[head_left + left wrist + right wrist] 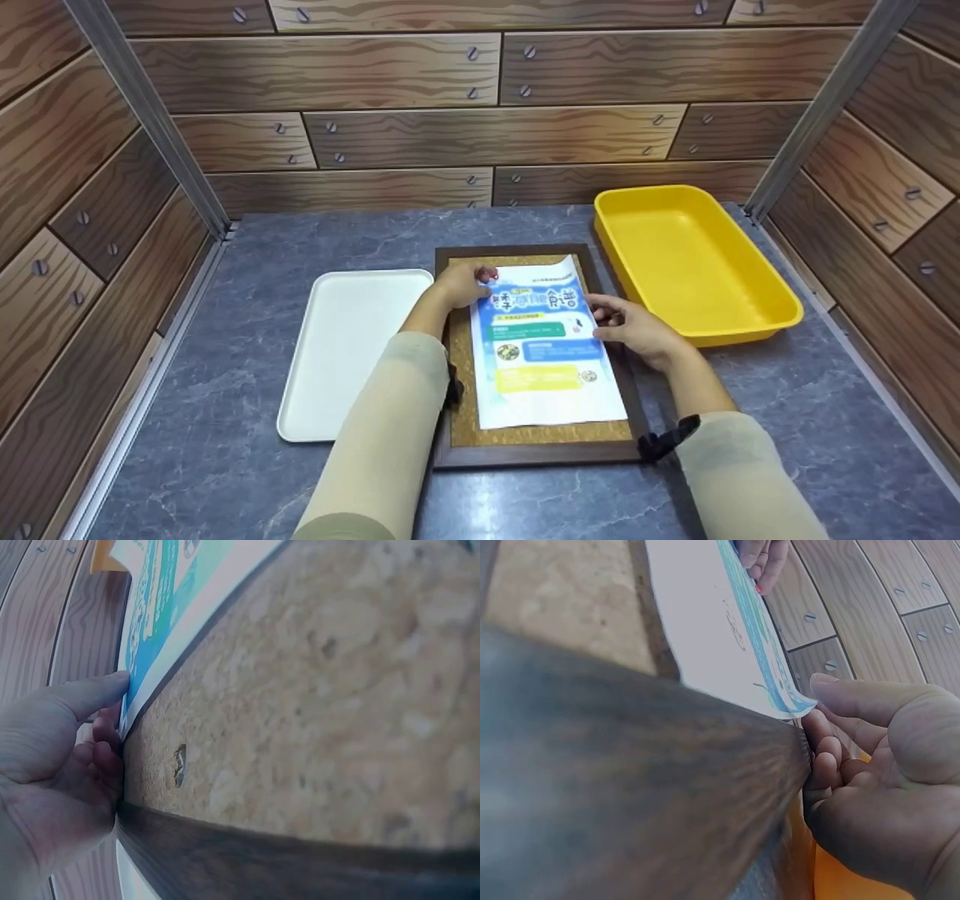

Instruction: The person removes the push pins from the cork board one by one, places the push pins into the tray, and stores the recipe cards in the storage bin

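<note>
A printed paper poster [544, 405] lies on a cork board [461, 375] with a dark wooden frame [525, 454]. Its upper right corner curls up. My left hand [461, 285] is at the poster's upper left edge, and its fingertips pinch a small red pushpin [494, 276], mostly hidden by the fingers. In the left wrist view, the left thumb [97, 696] touches the paper's edge. My right hand [637, 328] pinches the poster's right edge between thumb and fingers. The right wrist view shows that paper edge bent up at the right thumb [847, 696].
To the left of the board is a white tray [345, 337], partly behind my left forearm. A deep yellow bin [705, 337] stands at the right, close to the board's frame. Wood-patterned walls [405, 71] enclose the grey marbled table [202, 397].
</note>
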`<state>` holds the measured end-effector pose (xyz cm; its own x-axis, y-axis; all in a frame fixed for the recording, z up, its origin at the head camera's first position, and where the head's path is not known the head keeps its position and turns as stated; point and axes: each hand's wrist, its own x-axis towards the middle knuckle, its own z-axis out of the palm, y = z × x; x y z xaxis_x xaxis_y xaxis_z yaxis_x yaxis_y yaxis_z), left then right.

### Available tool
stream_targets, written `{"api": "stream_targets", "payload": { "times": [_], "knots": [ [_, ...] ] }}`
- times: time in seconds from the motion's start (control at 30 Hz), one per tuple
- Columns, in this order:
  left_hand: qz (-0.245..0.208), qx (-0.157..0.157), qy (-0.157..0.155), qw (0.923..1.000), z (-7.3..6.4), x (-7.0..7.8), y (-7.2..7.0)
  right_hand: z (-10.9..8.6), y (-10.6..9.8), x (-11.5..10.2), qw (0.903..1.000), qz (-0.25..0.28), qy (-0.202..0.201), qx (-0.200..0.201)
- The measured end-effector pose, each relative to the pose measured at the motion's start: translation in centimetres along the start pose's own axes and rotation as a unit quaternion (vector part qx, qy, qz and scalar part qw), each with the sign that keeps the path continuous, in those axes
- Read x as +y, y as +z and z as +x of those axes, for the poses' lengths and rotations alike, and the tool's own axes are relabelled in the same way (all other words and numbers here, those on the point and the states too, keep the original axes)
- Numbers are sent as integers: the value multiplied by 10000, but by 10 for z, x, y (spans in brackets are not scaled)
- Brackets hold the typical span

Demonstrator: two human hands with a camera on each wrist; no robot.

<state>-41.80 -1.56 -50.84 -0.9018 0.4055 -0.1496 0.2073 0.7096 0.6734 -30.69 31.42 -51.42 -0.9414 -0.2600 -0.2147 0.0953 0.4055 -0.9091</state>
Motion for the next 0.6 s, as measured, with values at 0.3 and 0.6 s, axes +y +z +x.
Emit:
{"api": "stream_targets", "payload": {
  "times": [0.3,0.6],
  "knots": [
    [12,476,-490,9977,1,4,5,1,0,2,9999,-91,58,80],
    [107,927,-849,9920,4,7,8,2,0,2,9998,-93,68,185]
  ]
}}
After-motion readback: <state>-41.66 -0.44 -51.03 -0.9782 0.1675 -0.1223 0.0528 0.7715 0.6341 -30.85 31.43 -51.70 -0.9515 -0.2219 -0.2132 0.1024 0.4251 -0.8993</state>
